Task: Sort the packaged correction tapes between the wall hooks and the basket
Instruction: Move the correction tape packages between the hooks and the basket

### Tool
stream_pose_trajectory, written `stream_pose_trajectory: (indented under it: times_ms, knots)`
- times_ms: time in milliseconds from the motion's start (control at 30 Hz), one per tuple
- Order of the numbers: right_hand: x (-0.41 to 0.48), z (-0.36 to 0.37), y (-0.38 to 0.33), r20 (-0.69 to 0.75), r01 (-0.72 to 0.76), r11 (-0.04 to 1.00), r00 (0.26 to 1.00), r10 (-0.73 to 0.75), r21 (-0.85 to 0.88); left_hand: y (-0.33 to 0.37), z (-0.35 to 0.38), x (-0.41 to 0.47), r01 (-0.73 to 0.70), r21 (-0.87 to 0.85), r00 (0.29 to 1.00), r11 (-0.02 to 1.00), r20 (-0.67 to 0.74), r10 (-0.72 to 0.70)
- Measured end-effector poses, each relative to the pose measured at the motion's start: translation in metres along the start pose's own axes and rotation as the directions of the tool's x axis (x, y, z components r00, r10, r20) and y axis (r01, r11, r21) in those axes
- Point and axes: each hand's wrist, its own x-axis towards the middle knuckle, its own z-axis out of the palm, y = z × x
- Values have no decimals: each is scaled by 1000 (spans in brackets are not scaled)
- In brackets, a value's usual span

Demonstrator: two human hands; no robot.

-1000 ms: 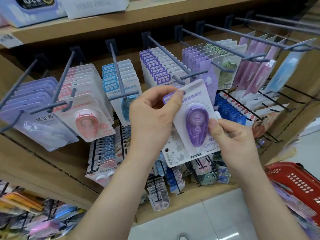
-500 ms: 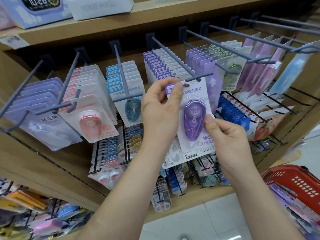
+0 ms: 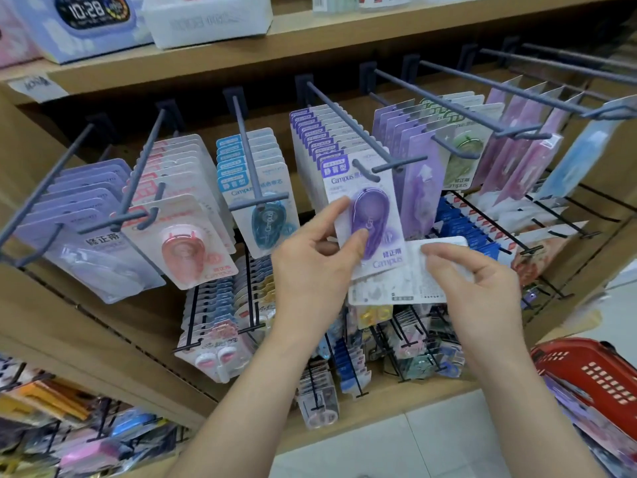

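The purple correction tape pack (image 3: 370, 215) hangs upright on its hook (image 3: 348, 127), pinched by the left hand (image 3: 310, 267). The right hand (image 3: 477, 288) grips a white pack (image 3: 400, 284), its print blurred.

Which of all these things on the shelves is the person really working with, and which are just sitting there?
In the job:
- purple correction tape pack on its hook, left hand touching it
- white pack held face down in the right hand
- red basket

Just there:
- clock box on the top shelf
- pink pack
- teal pack
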Motion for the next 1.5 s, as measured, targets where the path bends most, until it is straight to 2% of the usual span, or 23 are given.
stream_pose_trajectory:
  times_ms: [200,333,400,500,600,700,767,800,867,933,1000,1067,1133,1233,1367,1500]
  knots:
    - [0,-26,-1,-188,74,997,980,-70,17,-11,7,23,-31,55,997,998,-63,35]
    - [4,-39,-2,-278,110,974,959,-53,196,-12,2,24,-54,102,998,993,-37,58]
    - [3,-37,-5,-170,52,930,985,12,365,-14,0,20,-71,158,997,985,-2,72]
    - [-2,-28,-11,189,-154,826,980,58,543,-16,-4,7,-136,196,991,971,45,129]
    - [-6,-23,-9,450,-325,765,892,52,557,-12,-10,-9,-196,66,971,978,154,184]
    - [-10,-18,-6,557,-396,755,829,50,522,-2,-15,-18,-118,-187,960,975,230,161]
    - [-13,-13,-7,594,-431,772,800,86,468,5,-17,-19,19,-369,964,929,252,80]
    - [-15,-11,-7,621,-450,796,775,121,406,8,-17,-19,63,-398,969,915,245,40]
    - [-19,-9,-13,675,-466,862,703,225,199,14,-18,-18,80,-363,982,928,188,-12]
    - [-23,-10,-16,668,-392,919,671,321,-48,15,-17,-18,89,-343,990,935,130,-47]
    - [-24,-10,-16,627,-285,947,713,313,-148,15,-16,-19,100,-336,993,937,94,-72]
    - [-25,-8,-16,595,-232,970,769,232,-77,12,-15,-20,113,-318,993,941,78,-93]
    - [-25,-7,-18,557,-242,969,811,177,44,10,-15,-21,131,-329,991,935,74,-113]
    - [-25,-4,-19,506,-200,975,853,128,92,14,-15,-22,148,-376,988,915,89,-123]
    - [-26,7,-21,461,-155,978,884,75,138,20,-27,-28,81,-405,995,911,85,-51]
    - [-30,31,-23,520,-99,983,854,5,152,18,-56,-36,-20,-346,999,938,31,33]
